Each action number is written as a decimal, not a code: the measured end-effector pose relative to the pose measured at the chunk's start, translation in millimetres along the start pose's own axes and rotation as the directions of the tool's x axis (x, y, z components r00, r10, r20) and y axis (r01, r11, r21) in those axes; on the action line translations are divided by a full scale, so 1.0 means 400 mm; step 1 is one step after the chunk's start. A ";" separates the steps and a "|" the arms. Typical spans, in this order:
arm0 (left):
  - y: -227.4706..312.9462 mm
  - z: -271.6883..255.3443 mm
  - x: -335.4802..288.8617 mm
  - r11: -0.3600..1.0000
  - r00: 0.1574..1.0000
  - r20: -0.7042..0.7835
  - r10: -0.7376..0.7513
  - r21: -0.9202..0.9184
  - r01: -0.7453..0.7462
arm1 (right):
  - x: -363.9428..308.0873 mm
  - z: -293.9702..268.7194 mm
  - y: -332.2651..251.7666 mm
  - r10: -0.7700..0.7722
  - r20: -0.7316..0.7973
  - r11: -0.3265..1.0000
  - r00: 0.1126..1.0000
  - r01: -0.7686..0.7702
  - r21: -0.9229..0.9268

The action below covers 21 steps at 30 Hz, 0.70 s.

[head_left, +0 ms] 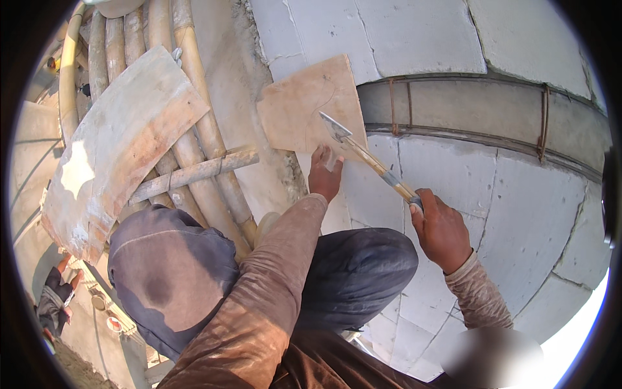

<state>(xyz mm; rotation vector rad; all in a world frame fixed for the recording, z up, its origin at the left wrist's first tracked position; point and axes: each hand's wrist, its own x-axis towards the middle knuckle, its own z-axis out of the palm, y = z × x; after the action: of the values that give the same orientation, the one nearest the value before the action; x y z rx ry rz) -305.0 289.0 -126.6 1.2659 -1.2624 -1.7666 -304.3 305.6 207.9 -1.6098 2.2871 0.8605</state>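
My right hand [440, 228] grips the wooden handle of a small hatchet [366, 155]; its metal head rests against the lower right edge of a flat plywood board [304, 107]. A curved pencil line runs across the board. My left hand [324, 175] presses on the board's lower edge, fingers bent, just left of the hatchet head. The board lies on top of a grey block wall [453, 175]. My knees in dark trousers are bent below the hands.
A bamboo scaffold [194, 149] runs along the left, with a curved wooden form piece [110, 149] lying on it. A band with rusty steel bars [492, 110] crosses the blocks. Far below at lower left a person [55, 298] stands on the ground.
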 end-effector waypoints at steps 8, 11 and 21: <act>-0.010 0.012 0.003 0.996 0.999 0.044 -0.030 0.081 0.027 | 0.016 0.052 -0.009 -0.125 -0.074 0.973 0.989 0.108 -0.204; -0.001 0.009 -0.001 0.998 0.994 0.106 -0.022 0.059 0.016 | 0.017 0.071 0.005 -0.064 -0.062 0.974 0.996 0.049 -0.220; -0.030 -0.007 0.001 0.998 0.996 0.080 -0.040 0.052 0.035 | 0.009 0.026 -0.048 -0.117 -0.166 0.993 0.979 0.116 -0.016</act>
<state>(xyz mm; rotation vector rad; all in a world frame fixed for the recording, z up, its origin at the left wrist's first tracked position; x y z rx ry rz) -301.9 292.0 -138.0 1.2647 -1.3446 -1.8399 -289.6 304.4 191.4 -1.8632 2.2710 0.7310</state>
